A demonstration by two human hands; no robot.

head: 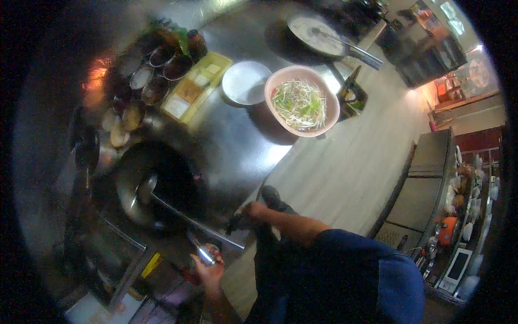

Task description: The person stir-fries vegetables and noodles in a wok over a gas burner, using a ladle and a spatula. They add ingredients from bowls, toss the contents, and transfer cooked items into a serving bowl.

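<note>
A dark wok (137, 198) sits on the range, with a metal ladle (182, 216) lying across it. The ladle's bowl is inside the wok and its long handle reaches out over the rim towards me. My left hand (211, 267) is wrapped around the wok's shiny metal handle (206, 255). Close to the counter's front edge, my right hand (257, 212) is by a small black object (234, 224); shadow and blur hide whether the fingers grip it. Much of the wok's inside is too dark to make out.
A pink basin (334, 109) of bean sprouts and greens stands at the counter edge beside a white plate (245, 83). Further along are a yellow seasoning tray (216, 65), several condiment bowls (141, 77) and a large pan (319, 34). Shelving (429, 186) lines the opposite side.
</note>
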